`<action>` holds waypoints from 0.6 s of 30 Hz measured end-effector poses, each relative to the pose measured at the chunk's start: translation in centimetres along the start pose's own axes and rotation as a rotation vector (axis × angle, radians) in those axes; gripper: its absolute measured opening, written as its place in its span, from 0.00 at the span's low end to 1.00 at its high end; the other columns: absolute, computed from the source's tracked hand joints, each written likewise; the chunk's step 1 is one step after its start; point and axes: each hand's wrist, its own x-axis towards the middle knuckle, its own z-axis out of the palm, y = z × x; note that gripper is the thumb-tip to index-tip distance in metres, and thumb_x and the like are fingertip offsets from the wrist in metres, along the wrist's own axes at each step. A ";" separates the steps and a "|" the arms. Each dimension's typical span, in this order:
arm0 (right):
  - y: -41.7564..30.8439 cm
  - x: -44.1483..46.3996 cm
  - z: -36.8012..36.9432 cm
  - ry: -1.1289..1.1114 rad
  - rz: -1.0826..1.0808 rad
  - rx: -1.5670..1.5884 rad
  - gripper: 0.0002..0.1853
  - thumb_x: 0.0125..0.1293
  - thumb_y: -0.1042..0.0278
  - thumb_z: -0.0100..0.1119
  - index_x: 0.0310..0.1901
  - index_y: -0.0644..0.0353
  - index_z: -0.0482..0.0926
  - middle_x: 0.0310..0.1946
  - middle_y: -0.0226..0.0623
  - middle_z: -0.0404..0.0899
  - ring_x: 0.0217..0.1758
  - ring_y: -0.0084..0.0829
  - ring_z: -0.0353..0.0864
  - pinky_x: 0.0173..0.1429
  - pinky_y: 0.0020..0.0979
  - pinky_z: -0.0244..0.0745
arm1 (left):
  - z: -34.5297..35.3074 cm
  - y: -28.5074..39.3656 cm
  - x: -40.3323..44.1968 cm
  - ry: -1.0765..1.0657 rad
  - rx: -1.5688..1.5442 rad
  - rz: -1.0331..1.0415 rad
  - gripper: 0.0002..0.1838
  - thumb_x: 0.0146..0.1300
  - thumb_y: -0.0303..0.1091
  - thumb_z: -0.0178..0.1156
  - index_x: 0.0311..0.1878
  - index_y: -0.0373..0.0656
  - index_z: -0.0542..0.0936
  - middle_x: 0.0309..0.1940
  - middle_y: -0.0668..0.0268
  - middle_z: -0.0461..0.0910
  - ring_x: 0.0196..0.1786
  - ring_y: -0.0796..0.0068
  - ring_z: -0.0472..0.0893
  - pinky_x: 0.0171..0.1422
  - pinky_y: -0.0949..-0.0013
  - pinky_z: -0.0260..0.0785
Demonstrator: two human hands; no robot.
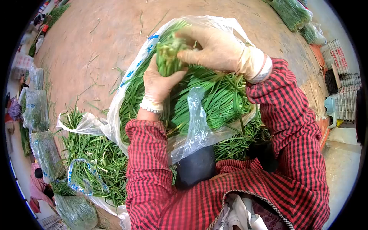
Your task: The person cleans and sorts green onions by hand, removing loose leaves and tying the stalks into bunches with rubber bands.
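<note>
The floor [107, 42] is brown and bare in the upper part, with darker, worn patches; at the lower right it becomes paler and looks smooth. Along the left side, filled clear plastic bags [36, 111] lie in a row. More bags lie at the upper right. Below these, pale crates [343, 105] are stacked near the right edge. A whitish wall [326, 15] rises behind. The light is bright and quite even.
</note>
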 end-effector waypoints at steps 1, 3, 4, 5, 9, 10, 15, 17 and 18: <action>-0.2 0.0 -0.2 -0.002 -0.001 0.001 0.28 0.58 0.53 0.61 0.55 0.66 0.75 0.40 0.54 0.82 0.43 0.49 0.83 0.51 0.39 0.77 | -0.1 0.2 -0.2 0.031 -0.146 -0.011 0.31 0.45 0.30 0.76 0.55 0.37 0.75 0.45 0.66 0.83 0.46 0.75 0.81 0.54 0.72 0.73; 0.0 -0.1 -1.1 0.250 -0.029 -0.164 0.34 0.64 0.47 0.62 0.64 0.62 0.69 0.53 0.51 0.79 0.55 0.41 0.80 0.58 0.34 0.74 | -0.5 0.6 -0.5 0.059 -0.182 -0.013 0.28 0.48 0.23 0.73 0.55 0.37 0.75 0.45 0.68 0.83 0.46 0.79 0.80 0.53 0.73 0.72; 0.8 -0.1 -0.8 0.345 -0.017 -0.065 0.38 0.65 0.45 0.61 0.67 0.65 0.65 0.63 0.54 0.70 0.66 0.43 0.71 0.66 0.34 0.68 | -0.6 0.6 -0.6 0.069 -0.188 0.013 0.28 0.49 0.23 0.72 0.55 0.36 0.75 0.45 0.67 0.83 0.46 0.79 0.80 0.53 0.73 0.72; 0.9 -0.4 0.0 0.345 -0.019 -0.070 0.38 0.65 0.45 0.61 0.67 0.65 0.65 0.63 0.54 0.70 0.66 0.43 0.71 0.66 0.34 0.68 | -0.6 0.5 -0.7 0.079 -0.194 0.038 0.27 0.49 0.23 0.72 0.55 0.36 0.75 0.45 0.66 0.83 0.46 0.79 0.80 0.54 0.73 0.72; -0.3 -0.1 5.1 0.418 0.179 0.513 0.44 0.66 0.42 0.59 0.65 0.79 0.61 0.64 0.62 0.67 0.71 0.48 0.65 0.74 0.36 0.57 | 0.4 0.2 -1.8 0.104 -0.221 0.081 0.26 0.51 0.21 0.71 0.55 0.36 0.75 0.44 0.68 0.83 0.44 0.80 0.80 0.53 0.74 0.72; -0.5 0.2 6.1 0.388 0.263 0.682 0.42 0.66 0.43 0.59 0.64 0.77 0.63 0.61 0.59 0.70 0.67 0.45 0.68 0.71 0.35 0.61 | 0.3 0.0 -2.2 0.069 -0.237 -0.007 0.35 0.46 0.26 0.75 0.59 0.37 0.71 0.51 0.62 0.80 0.52 0.71 0.79 0.61 0.65 0.70; -4.1 -1.2 8.2 0.068 0.213 1.022 0.24 0.65 0.51 0.63 0.53 0.62 0.74 0.42 0.39 0.80 0.49 0.28 0.79 0.53 0.28 0.76 | -0.2 -0.4 -5.0 0.279 0.521 0.434 0.53 0.38 0.41 0.77 0.69 0.42 0.60 0.68 0.52 0.62 0.71 0.53 0.63 0.74 0.47 0.52; -6.1 -2.6 9.5 0.047 0.021 0.878 0.31 0.63 0.48 0.64 0.59 0.63 0.71 0.48 0.42 0.78 0.54 0.32 0.77 0.60 0.31 0.73 | -0.4 -1.5 -6.7 0.243 -0.044 0.306 0.48 0.51 0.45 0.72 0.72 0.44 0.58 0.68 0.56 0.63 0.70 0.57 0.64 0.74 0.54 0.55; -6.7 -3.3 9.8 0.014 -0.006 0.907 0.35 0.63 0.46 0.63 0.62 0.64 0.68 0.52 0.44 0.77 0.58 0.34 0.75 0.64 0.33 0.69 | -0.5 -1.8 -7.8 0.213 -0.578 0.172 0.45 0.56 0.46 0.69 0.73 0.45 0.57 0.67 0.58 0.64 0.69 0.60 0.66 0.74 0.57 0.57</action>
